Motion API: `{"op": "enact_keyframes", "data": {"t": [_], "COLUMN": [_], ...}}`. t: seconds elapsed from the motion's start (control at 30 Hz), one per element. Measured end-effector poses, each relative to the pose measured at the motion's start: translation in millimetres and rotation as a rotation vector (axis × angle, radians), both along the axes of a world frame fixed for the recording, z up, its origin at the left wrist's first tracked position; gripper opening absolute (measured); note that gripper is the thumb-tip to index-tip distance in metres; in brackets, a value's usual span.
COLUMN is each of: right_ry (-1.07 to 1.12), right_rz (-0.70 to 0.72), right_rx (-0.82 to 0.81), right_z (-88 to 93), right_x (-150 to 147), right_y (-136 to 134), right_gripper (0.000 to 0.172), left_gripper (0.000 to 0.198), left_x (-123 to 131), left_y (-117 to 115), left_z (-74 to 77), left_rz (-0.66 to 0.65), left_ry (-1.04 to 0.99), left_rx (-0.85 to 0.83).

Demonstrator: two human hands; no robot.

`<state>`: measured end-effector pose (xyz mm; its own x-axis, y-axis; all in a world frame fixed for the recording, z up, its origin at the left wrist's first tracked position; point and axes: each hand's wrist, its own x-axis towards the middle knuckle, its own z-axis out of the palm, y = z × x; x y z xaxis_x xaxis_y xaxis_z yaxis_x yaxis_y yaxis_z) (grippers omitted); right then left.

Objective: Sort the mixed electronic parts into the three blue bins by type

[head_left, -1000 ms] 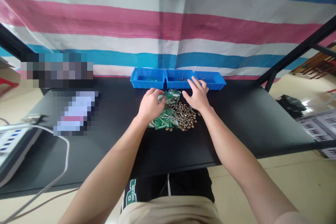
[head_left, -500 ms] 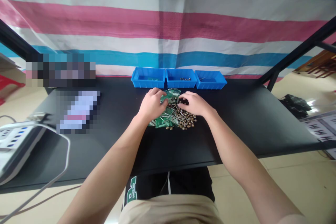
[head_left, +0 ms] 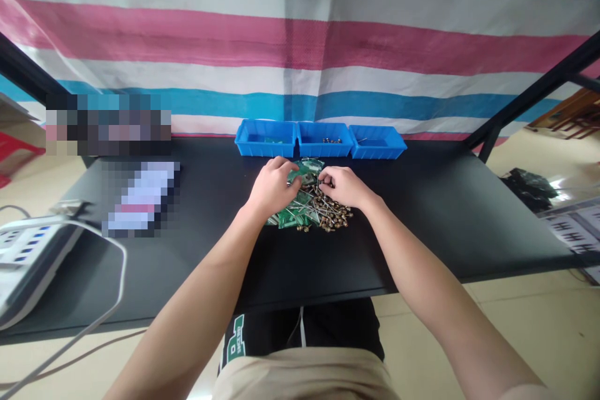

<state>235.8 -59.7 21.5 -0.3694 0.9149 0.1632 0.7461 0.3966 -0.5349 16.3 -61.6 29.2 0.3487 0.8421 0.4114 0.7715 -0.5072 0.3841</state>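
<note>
A mixed pile lies on the black table. It has green plastic packets [head_left: 293, 220], thin silvery pins or nails, and brass-coloured screw-like pieces [head_left: 332, 215]. My left hand [head_left: 274, 187] rests against the pile's left side, thumb and forefinger curved with a gap between them, beside the green packets. At the upper right of the pile, my right hand [head_left: 347, 186] has its thumb and fingertips drawn together in a pinch. Whatever sits between those fingertips is too small to make out. Beyond the pile stand three blue bins in a row: left [head_left: 265, 149], middle [head_left: 324, 149] and right [head_left: 379, 150].
The left bin holds some greenish pieces, the middle one a few brass-coloured pieces, the right one a thin pin. A blurred-out flat object [head_left: 143, 200] and a white power strip [head_left: 28, 262] with a cable occupy the table's left. Striped sheeting [head_left: 398, 44] hangs behind.
My right hand's thumb and fingers have come together over the pile, where they were apart before. The left hand has hardly moved, and the bins stand as they were.
</note>
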Motion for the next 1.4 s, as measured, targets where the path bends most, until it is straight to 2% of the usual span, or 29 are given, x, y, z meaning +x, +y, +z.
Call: {"op": "enact_keyframes", "data": {"t": [0.33,0.6,0.77,1.13,1.4], "right_ry": [0.173,0.181,0.271,0.479,0.505], "right_rz": [-0.012,-0.013,-0.019,0.042,0.040], "right_rx": [-0.020,0.177,0.249,0.184,0.118], "right_z": [-2.9,-3.0,-1.6,3.0,9.3], "right_x": [-2,1,1,-15,-24], "right_y": [2,5,5,-6,-14], "right_gripper": [0.013,0.016,0.021,0.039,0.037], "left_gripper": [0.022,0.023,0.024,0.019,0.023], "left_x": [0,0,1,3,6], "left_y": [0,0,0,0,-1], "left_z": [0.2,-0.6,-0.5,-6.4,-4.5], "left_rz": [-0.020,-0.033,-0.051,-0.221,-0.238], "left_ry": [-0.010,-0.021,-0.021,-0.043,0.049], "left_rx": [0.008,0.010,0.029,0.111,0.094]}}
